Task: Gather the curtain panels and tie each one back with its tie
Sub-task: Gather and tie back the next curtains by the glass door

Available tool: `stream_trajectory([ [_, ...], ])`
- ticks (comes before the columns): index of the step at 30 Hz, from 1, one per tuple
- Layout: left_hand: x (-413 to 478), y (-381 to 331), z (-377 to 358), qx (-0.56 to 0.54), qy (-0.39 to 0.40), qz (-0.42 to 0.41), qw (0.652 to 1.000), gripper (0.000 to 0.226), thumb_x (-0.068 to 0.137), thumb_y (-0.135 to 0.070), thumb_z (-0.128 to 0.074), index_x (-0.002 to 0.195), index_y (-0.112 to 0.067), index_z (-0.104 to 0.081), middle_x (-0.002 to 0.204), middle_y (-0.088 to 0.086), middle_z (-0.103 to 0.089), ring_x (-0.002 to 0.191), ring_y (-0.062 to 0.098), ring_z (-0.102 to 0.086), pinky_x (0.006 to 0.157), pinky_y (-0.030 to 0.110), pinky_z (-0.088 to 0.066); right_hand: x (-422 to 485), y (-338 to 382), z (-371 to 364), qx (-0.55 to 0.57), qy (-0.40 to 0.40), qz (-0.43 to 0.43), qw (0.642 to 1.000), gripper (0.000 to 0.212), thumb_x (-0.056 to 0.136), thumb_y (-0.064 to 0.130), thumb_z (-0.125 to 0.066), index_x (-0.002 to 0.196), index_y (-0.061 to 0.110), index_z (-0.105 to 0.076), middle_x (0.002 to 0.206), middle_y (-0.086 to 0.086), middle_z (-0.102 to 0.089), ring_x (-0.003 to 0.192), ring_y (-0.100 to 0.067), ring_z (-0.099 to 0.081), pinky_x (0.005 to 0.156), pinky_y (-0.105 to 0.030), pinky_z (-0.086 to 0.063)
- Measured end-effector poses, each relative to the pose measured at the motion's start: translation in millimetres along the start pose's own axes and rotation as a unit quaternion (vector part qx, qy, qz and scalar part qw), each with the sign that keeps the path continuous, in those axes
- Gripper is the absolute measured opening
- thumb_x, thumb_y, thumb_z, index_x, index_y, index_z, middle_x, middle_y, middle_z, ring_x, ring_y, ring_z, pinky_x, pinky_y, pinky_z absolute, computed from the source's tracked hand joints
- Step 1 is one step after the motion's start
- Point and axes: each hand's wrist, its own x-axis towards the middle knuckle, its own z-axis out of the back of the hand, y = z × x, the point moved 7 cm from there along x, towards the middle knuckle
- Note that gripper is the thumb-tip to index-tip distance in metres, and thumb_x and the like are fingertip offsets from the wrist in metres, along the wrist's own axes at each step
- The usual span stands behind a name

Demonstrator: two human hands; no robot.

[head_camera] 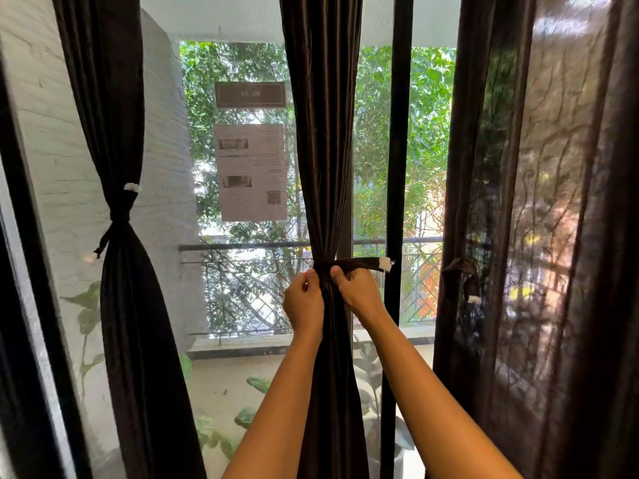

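A dark brown middle curtain panel (323,150) hangs gathered in front of the window. A matching tie (359,263) with a white end runs around its waist and sticks out to the right. My left hand (304,299) grips the tie and fabric on the panel's left side. My right hand (359,293) pinches the tie on the right side, just below its free end. The left curtain panel (117,133) is cinched by a knotted tie (117,216) with white ends. The right curtain panel (539,219) hangs loose, and its tie (465,280) dangles at its left edge.
A black window frame post (397,167) stands just right of the middle panel. Papers (250,171) are stuck on the glass. Beyond it are a balcony railing (249,247), green trees and a white brick wall (52,150).
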Motion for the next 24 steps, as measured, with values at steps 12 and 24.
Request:
stream_trajectory([
  [12, -2, 4, -8, -0.093, 0.217, 0.009, 0.972, 0.030, 0.073, -0.045, -0.076, 0.097, -0.028, -0.071, 0.094, 0.003, -0.074, 0.090, 0.021, -0.070, 0.083, 0.038, -0.056, -5, 19, 8, -0.167, 0.031, 0.077, 0.982, 0.043, 0.098, 0.043, -0.042, 0.082, 0.010, -0.065, 0.077, -0.011, -0.066, 0.079, -0.030, -0.062, 0.077, -0.039, -0.046],
  [24, 2, -12, 4, 0.056, 0.148, -0.111, 0.981, 0.020, 0.081, -0.015, -0.072, 0.100, -0.018, -0.066, 0.082, -0.008, -0.065, 0.074, 0.008, -0.064, 0.064, 0.018, -0.050, -7, 51, 37, -0.195, 0.026, 0.130, 0.972, 0.030, 0.087, 0.044, -0.062, 0.072, 0.018, -0.068, 0.053, 0.007, -0.046, 0.050, -0.011, -0.046, 0.044, -0.021, -0.028],
])
